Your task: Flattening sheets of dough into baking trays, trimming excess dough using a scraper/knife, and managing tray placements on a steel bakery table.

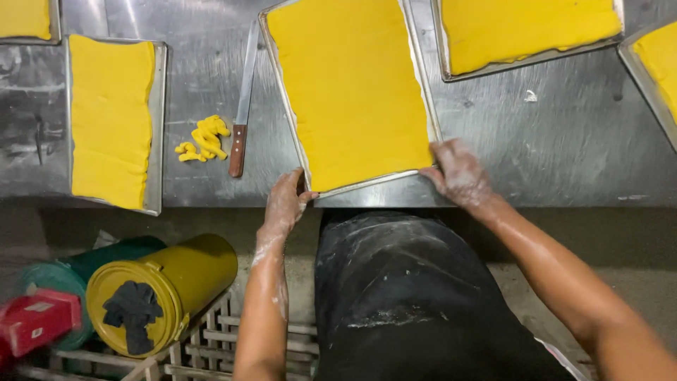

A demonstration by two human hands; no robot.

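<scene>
With both hands at its near edge, metal tray (421, 99) of flat yellow dough (349, 92) lying between them on steel table (564, 148); left hand (284, 203) curled on near-left corner, right hand (458, 173) closed over near-right corner; floured forearms angled inward; knife (243, 102) and dough scraps (203, 139) just left; further dough-filled tray (159, 127) far left; yellow drum (169, 286) lying below table.

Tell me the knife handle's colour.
Reddish-brown wood on the knife, seen in the head view.
</scene>
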